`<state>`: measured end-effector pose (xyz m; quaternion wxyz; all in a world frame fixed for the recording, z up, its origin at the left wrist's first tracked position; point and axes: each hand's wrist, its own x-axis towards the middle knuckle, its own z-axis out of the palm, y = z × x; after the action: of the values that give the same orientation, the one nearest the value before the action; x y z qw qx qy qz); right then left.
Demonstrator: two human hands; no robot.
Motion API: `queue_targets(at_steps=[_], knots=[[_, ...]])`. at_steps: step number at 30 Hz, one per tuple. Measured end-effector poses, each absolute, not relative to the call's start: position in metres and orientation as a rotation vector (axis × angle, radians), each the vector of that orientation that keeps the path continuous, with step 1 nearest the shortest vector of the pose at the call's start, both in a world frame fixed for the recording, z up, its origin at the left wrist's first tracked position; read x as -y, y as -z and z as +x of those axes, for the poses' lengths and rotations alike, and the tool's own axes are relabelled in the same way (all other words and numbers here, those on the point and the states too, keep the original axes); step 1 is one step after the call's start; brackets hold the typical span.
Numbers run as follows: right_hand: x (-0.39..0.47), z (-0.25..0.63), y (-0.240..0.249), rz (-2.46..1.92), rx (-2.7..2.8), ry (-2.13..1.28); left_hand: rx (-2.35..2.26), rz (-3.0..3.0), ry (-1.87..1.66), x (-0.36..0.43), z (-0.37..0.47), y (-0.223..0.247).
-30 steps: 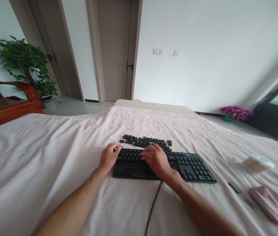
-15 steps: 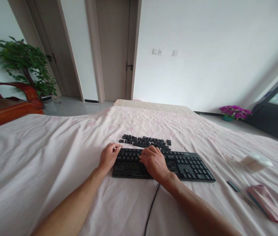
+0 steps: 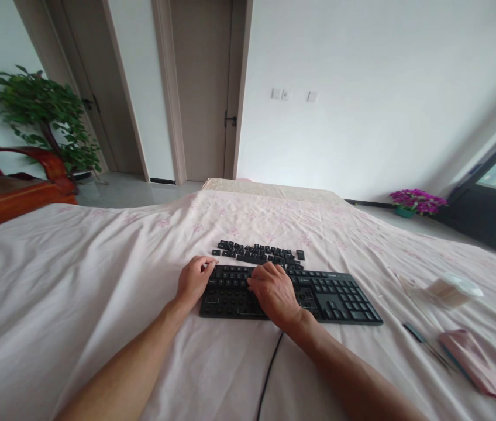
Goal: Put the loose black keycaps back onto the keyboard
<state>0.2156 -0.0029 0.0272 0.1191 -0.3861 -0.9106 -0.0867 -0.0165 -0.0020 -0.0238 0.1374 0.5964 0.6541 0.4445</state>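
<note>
A black keyboard (image 3: 348,298) lies on the cloth, its front left part stripped of keycaps so the bare sockets show. At its back left corner my left hand (image 3: 193,280) is closed, thumb and forefinger pressed together at the edge. My right hand (image 3: 274,289) rests over the middle, its fingers bent down at the keys near the stripped area. The palm hides that stretch of the keyboard, and whatever those fingertips hold is hidden. Loose black keycaps (image 3: 276,251) lie in uneven rows just behind the keyboard, a long bar-shaped one (image 3: 250,259) among them.
Pale flowered cloth (image 3: 143,251) covers the surface. To the right are a tub of cotton swabs (image 3: 454,290), a slim dark-handled tool (image 3: 419,336) and a folded pink cloth (image 3: 471,356). The keyboard cable (image 3: 269,374) runs toward me between my arms.
Both hands keep nearly the same pose on the keyboard. The whole view has shifted very slightly; no keycap has visibly moved.
</note>
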Motion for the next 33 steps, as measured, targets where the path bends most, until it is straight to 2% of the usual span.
queue_targets(at_steps=[13, 19, 24, 33], knots=[[0.027, 0.21, -0.031, -1.13, 2.717, 0.408, -1.888, 1.713, -1.279, 0.003, -0.016, 0.021], [0.025, 0.213, -0.031, -1.119, 2.725, 0.276, -1.899, 1.705, -1.254, 0.003, -0.015, 0.021], [-0.02, 0.227, -0.042, -1.144, 2.544, -0.037, -1.871, 1.702, -1.267, 0.003, -0.016, 0.022], [-0.118, 0.222, -0.039, -1.531, 2.483, 0.023, -1.859, 1.701, -1.286, 0.002, -0.016, 0.022]])
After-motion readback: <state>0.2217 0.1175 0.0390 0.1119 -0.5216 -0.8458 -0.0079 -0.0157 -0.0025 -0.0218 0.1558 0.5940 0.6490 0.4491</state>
